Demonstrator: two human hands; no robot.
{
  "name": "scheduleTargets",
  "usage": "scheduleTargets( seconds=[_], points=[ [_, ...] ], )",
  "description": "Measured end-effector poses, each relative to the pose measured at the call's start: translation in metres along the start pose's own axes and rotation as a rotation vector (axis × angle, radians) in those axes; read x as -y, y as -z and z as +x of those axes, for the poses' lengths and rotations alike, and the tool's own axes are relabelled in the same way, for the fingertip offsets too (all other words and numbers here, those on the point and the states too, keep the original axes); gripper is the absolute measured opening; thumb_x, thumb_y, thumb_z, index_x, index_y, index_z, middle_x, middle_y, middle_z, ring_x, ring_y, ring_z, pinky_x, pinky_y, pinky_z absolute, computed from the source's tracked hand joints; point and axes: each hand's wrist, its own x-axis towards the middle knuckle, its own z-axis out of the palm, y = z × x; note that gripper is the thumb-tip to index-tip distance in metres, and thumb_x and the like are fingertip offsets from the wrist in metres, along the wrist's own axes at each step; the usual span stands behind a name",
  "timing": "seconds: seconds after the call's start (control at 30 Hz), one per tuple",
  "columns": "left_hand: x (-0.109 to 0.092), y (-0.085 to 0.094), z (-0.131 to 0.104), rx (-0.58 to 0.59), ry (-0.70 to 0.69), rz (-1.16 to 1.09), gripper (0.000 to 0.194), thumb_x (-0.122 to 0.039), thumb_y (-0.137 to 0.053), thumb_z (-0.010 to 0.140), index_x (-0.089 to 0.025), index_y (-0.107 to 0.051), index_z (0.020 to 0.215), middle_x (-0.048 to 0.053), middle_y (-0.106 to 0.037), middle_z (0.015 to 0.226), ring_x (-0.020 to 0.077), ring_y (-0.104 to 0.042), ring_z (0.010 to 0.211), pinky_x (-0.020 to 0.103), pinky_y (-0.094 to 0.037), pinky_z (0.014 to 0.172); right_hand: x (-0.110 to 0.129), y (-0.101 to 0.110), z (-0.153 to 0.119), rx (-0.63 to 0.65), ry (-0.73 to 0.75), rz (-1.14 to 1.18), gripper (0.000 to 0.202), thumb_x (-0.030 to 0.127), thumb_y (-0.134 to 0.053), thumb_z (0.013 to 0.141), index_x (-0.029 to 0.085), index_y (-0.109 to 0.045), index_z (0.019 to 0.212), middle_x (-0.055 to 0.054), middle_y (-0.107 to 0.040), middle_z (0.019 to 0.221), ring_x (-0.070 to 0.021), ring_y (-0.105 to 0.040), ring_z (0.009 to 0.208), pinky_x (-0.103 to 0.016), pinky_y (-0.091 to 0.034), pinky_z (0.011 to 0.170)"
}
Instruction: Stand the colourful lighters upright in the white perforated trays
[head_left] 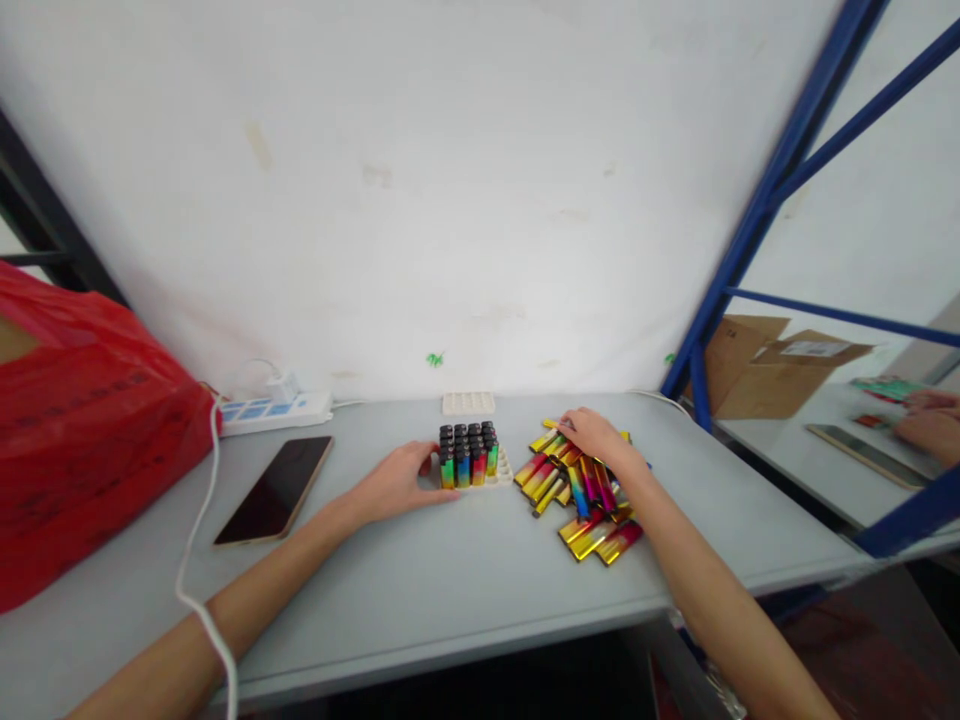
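Several colourful lighters with black tops (pixel 463 455) stand upright in rows in a white tray (pixel 504 470), whose right-hand slots show bare. My left hand (pixel 401 480) is at the tray's left side, thumb and fingers apart around its left edge. To the right lies a loose pile of shiny yellow, red and blue lighters (pixel 581 490). My right hand (pixel 592 435) reaches over the back of that pile, its fingertips on a lighter at the upper left; the fingers are partly hidden by the hand.
A second white tray (pixel 469 403) lies by the wall. Left are a phone (pixel 275 490), power strip (pixel 277 410), white cable (pixel 196 520) and red bag (pixel 97 430). Beyond the blue frame (pixel 750 220) are a cardboard box (pixel 757 375) and another person's hands (pixel 930 425).
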Motion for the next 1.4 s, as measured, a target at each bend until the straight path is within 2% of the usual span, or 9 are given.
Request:
scheduleTargets(
  seconds=[0.27, 0.4, 0.57, 0.77, 0.87, 1.03, 1.17, 1.27, 1.4],
  points=[
    [0.001, -0.001, 0.0, -0.007, 0.026, -0.004, 0.067, -0.078, -0.075, 0.072, -0.019, -0.069, 0.103, 0.007, -0.073, 0.095, 0.0263, -0.065, 0.083, 0.035, -0.05, 0.075, -0.001, -0.006, 0.004, -0.022, 0.005, 0.024, 0.02, 0.021, -0.058, 0.101, 0.015, -0.076, 0.108, -0.015, -0.074, 0.113, -0.0234, -0.067, 0.109, -0.028, -0.046, 0.095],
    [0.001, -0.001, 0.0, -0.01, 0.022, 0.015, 0.066, -0.078, -0.074, 0.073, -0.019, -0.068, 0.1, 0.007, -0.071, 0.091, 0.0267, -0.065, 0.082, 0.035, -0.049, 0.073, 0.001, -0.003, 0.004, -0.209, -0.057, 0.109, 0.026, 0.026, -0.049, 0.106, 0.014, -0.068, 0.12, -0.018, -0.07, 0.12, -0.0241, -0.069, 0.102, -0.031, -0.048, 0.088],
    [0.0, 0.0, 0.0, -0.015, 0.009, 0.015, 0.065, -0.077, -0.073, 0.074, -0.019, -0.068, 0.104, 0.006, -0.072, 0.092, 0.0264, -0.066, 0.082, 0.035, -0.05, 0.074, 0.008, 0.006, 0.003, -0.346, -0.053, 0.483, 0.028, 0.03, -0.047, 0.106, 0.017, -0.062, 0.126, -0.006, -0.075, 0.086, -0.0209, -0.069, 0.078, -0.031, -0.048, 0.078],
    [0.0, 0.001, 0.001, -0.026, 0.007, 0.026, 0.064, -0.077, -0.074, 0.073, -0.02, -0.068, 0.102, 0.005, -0.071, 0.09, 0.0274, -0.067, 0.082, 0.036, -0.051, 0.074, 0.039, 0.011, 0.0, -0.409, 0.079, 1.069, 0.04, 0.058, -0.068, 0.089, 0.019, -0.074, 0.097, 0.0, -0.065, 0.069, -0.0159, -0.053, 0.063, -0.029, -0.042, 0.062],
    [0.002, 0.0, 0.001, -0.025, 0.008, 0.022, 0.063, -0.077, -0.074, 0.073, -0.021, -0.068, 0.102, 0.005, -0.072, 0.09, 0.0272, -0.067, 0.083, 0.036, -0.051, 0.075, 0.056, 0.005, 0.0, -0.358, 0.089, 1.299, 0.05, 0.069, -0.074, 0.08, 0.02, -0.065, 0.077, 0.001, -0.061, 0.068, -0.0138, -0.049, 0.064, -0.027, -0.042, 0.061],
    [0.008, -0.003, 0.004, -0.024, 0.003, 0.022, 0.057, -0.075, -0.076, 0.073, -0.023, -0.067, 0.096, 0.006, -0.072, 0.089, 0.027, -0.067, 0.08, 0.035, -0.051, 0.072, 0.077, -0.001, -0.008, -0.042, 0.151, 1.585, 0.058, 0.079, -0.069, 0.08, 0.024, -0.055, 0.092, 0.003, -0.062, 0.078, -0.0136, -0.057, 0.065, -0.027, -0.05, 0.063],
    [0.007, -0.002, 0.003, -0.017, -0.013, 0.049, 0.06, -0.078, -0.073, 0.074, -0.021, -0.065, 0.095, 0.005, -0.07, 0.088, 0.0265, -0.066, 0.079, 0.036, -0.05, 0.072, 0.087, 0.002, -0.018, 0.082, 0.226, 1.49, 0.05, 0.074, -0.061, 0.09, 0.026, -0.054, 0.101, 0.01, -0.041, 0.063, -0.0095, -0.034, 0.049, -0.022, -0.036, 0.05],
    [0.005, 0.0, 0.003, -0.023, -0.016, 0.044, 0.06, -0.078, -0.072, 0.074, -0.021, -0.064, 0.092, 0.005, -0.069, 0.086, 0.0256, -0.064, 0.078, 0.035, -0.049, 0.072, 0.092, 0.004, -0.023, -0.05, 0.232, 1.269, 0.051, 0.074, -0.055, 0.093, 0.023, -0.054, 0.086, 0.009, -0.035, 0.062, -0.0107, -0.031, 0.053, -0.024, -0.028, 0.05],
    [0.001, 0.002, 0.002, -0.021, -0.016, 0.017, 0.059, -0.077, -0.073, 0.073, -0.021, -0.066, 0.091, 0.004, -0.069, 0.085, 0.0255, -0.064, 0.078, 0.034, -0.048, 0.072, 0.097, 0.003, -0.028, -0.223, 0.196, 0.964, 0.058, 0.071, -0.051, 0.094, 0.023, -0.037, 0.064, 0.006, -0.031, 0.061, -0.0118, -0.033, 0.06, -0.027, -0.026, 0.056]
  ],
)
